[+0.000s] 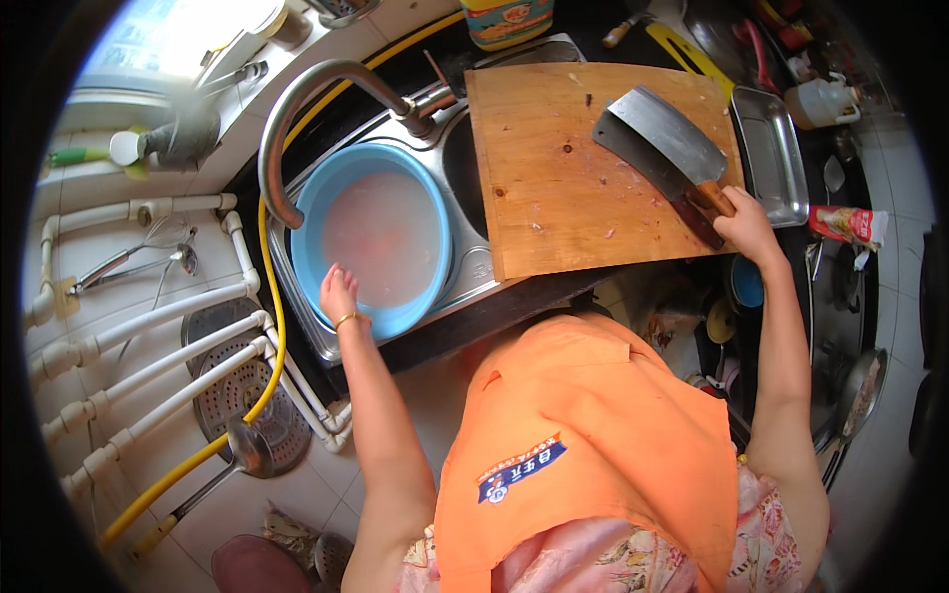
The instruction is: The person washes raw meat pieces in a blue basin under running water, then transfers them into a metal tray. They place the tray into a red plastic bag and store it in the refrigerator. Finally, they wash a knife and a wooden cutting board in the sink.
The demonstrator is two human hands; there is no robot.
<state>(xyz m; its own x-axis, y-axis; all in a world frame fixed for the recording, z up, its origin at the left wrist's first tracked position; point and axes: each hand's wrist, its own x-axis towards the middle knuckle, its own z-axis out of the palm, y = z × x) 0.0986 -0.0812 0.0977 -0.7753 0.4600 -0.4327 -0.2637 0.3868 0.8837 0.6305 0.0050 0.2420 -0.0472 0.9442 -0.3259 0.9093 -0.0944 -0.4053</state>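
Note:
My right hand [747,228] grips the wooden handle of a broad cleaver [663,122] above the right side of a wooden cutting board [534,178]. Beneath its blade shows a second, darker cleaver [637,159], partly hidden, its dark handle towards the board's front edge. Small pinkish scraps dot the wood. My left hand [340,293], with a bracelet at the wrist, is at the near left rim of a blue plastic basin [400,324] and holds nothing. Cloudy, pinkish water [382,237] fills much of the basin, which sits in a steel sink [474,256].
A curved faucet [270,148] arches over the basin's left side. The board covers part of another sink bowl [463,174]. Right of it lie a steel tray [771,156] and a red packet [847,224]. A yellow hose [270,296] and white pipes [170,304] run along the left wall.

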